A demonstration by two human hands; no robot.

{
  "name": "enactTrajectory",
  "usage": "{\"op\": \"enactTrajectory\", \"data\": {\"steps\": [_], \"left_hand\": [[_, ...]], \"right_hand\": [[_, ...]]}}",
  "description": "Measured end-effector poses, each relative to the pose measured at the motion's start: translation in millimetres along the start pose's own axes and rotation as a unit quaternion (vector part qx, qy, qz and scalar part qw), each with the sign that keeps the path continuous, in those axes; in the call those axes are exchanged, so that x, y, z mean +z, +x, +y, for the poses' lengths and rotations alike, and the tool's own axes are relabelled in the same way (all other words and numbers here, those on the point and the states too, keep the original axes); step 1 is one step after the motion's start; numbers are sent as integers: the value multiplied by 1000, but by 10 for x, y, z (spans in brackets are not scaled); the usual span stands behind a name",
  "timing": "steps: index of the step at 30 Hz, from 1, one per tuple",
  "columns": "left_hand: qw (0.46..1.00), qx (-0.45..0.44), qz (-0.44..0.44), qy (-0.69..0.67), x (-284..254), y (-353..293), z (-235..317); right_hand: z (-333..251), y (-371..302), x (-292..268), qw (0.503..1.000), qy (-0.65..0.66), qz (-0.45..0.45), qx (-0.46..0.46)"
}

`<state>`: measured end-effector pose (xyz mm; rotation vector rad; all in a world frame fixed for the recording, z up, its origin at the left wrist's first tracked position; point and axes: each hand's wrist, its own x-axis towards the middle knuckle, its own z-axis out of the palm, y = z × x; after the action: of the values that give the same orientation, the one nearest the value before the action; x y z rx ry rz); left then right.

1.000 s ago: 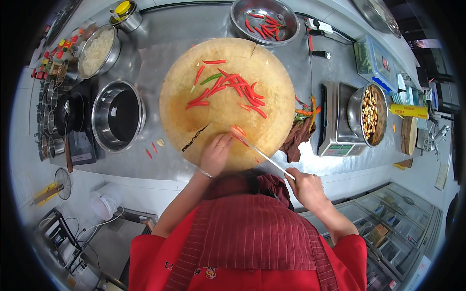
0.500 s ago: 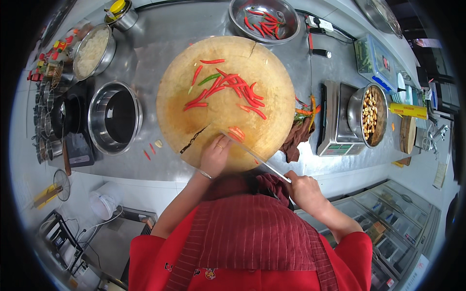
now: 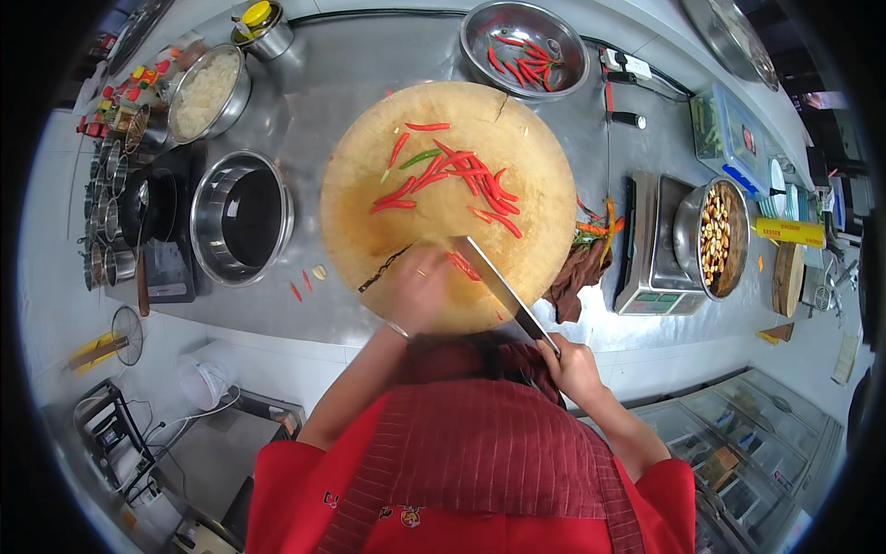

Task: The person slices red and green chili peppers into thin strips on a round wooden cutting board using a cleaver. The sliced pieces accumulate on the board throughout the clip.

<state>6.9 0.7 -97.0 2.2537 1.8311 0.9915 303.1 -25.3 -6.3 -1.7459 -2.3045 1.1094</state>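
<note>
On the round wooden chopping board (image 3: 369, 157), my right hand (image 3: 574, 367) is closed round the handle of a kitchen knife (image 3: 503, 292). The blade's broad face shows, its tip reaching toward the board's middle. Cut red chili pieces (image 3: 463, 266) lie against the blade's left side. My left hand (image 3: 421, 288) is just left of them, low over the board; motion smears its fingers, so what they hold, if anything, is hidden. Farther up the board lies a loose heap of whole red chilies (image 3: 457, 168), with one green chili (image 3: 421, 159) at its left.
A steel bowl of red chilies (image 3: 469, 48) stands behind the board. An empty-looking steel basin (image 3: 201, 222) is at the left, near a bowl of white food (image 3: 238, 96). At right, a brown cloth (image 3: 578, 286) lies beside a scale (image 3: 637, 294) bearing a bowl (image 3: 688, 242) of browned pieces.
The knife has turned from nearly edge-on to showing its broad blade face. My left hand has drawn slightly back and blurred. The whole view has shifted a little.
</note>
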Motion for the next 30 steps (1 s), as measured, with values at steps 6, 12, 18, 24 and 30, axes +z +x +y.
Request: {"op": "enactTrajectory", "data": {"steps": [6,12,18,24,30], "left_hand": [[985,-27,-4,171,-205,524,-632],[996,-13,-58,60,-169,289,-496],[996,-74,-48,-7,-54,177,-195],[992,11,-104,-67,-138,-60,292],[996,10,-26,-80,-30,-183,257]], "right_hand": [[-141,-92,-233,995,-73,-40,-53],[-46,31,-325,999,-39,-22,-13],[-94,135,-449,998,-66,-13,-17],[-72,154,-397,994,-99,-14,-34],[-120,42,-316,993,-105,9,-55]]}}
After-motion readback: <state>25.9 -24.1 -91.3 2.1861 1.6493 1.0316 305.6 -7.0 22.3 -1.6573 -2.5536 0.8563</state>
